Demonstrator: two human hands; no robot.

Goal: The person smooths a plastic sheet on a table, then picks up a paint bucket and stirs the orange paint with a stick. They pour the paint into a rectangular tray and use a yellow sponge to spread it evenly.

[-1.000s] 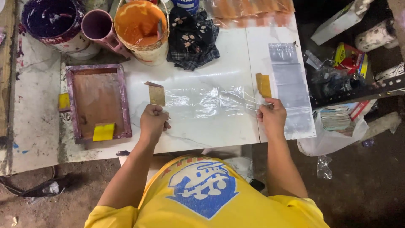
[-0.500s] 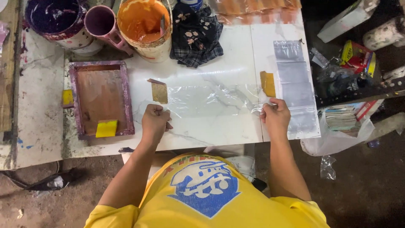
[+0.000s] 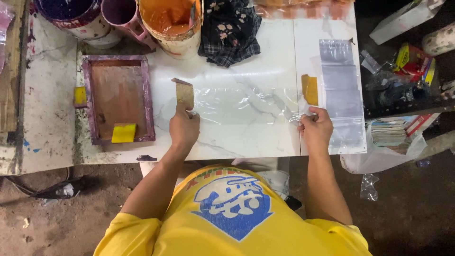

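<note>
A clear plastic bag [image 3: 241, 106] lies stretched flat on the white marble-look table [image 3: 237, 142]. My left hand [image 3: 184, 127] pinches its left edge, beside a brown tape tab [image 3: 184, 93]. My right hand [image 3: 315, 127] grips its right edge, just below a yellow tape tab [image 3: 310, 89]. Both hands hold the bag taut between them.
A wooden printing frame [image 3: 118, 97] with a yellow pad [image 3: 123, 132] lies at the left. Orange [image 3: 170, 21], pink [image 3: 124, 14] and purple [image 3: 71, 14] paint pots and a dark floral cloth [image 3: 229, 28] stand at the back. A stack of clear bags [image 3: 341, 95] lies at the right.
The wrinkled bag has been pulled flat and taut between my hands. Both hands stay at its two edges.
</note>
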